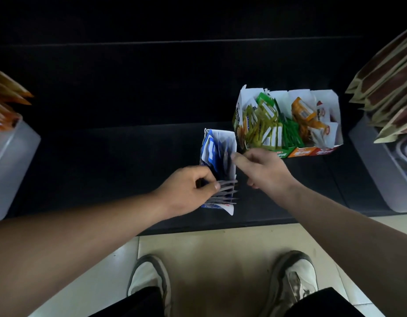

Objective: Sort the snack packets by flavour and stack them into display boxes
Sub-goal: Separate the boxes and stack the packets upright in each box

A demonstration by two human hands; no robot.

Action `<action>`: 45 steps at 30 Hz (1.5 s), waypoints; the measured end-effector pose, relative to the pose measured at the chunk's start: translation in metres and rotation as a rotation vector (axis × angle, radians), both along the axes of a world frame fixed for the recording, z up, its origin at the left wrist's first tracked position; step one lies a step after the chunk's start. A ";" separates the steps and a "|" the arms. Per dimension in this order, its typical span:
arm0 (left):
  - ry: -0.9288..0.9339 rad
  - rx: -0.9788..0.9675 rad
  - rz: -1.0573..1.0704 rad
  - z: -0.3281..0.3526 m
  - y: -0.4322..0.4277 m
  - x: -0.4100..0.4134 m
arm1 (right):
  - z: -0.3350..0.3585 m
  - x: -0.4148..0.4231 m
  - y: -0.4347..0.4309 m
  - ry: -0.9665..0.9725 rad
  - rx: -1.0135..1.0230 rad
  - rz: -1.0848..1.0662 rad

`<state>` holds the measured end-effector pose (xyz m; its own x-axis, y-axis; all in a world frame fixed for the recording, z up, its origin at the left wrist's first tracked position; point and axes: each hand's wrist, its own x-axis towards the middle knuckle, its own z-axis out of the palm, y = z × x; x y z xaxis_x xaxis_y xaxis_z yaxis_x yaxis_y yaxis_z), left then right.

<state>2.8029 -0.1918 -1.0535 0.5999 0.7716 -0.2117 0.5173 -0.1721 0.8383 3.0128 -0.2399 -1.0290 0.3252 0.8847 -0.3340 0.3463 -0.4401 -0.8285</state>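
Both shoes [149, 277] are standing below my hands. I'm pinching blue packets [225, 193] with my left hand [188, 191] in the narrow box [220, 156]; my right hand [262, 168] is pinching its rim.

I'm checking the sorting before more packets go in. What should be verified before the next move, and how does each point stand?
1. Blue display box upright on the dark shelf: ok.
2. Left hand gripping the blue packets at the near end: ok.
3. Right hand steadying the box rim: ok.
4. Only blue packets in that box: cannot tell.
5. Neighbouring box sorted: not ok, green packets and orange packets lie loose and mixed.
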 end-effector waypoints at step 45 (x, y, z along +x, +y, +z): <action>-0.198 -0.351 0.178 0.025 0.010 0.008 | 0.011 -0.015 0.005 0.367 0.158 -0.093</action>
<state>2.8106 -0.1816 -1.0290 0.5198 0.7682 -0.3736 0.3363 0.2180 0.9162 2.9976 -0.2349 -1.0178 0.2905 0.9068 -0.3054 -0.0202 -0.3133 -0.9494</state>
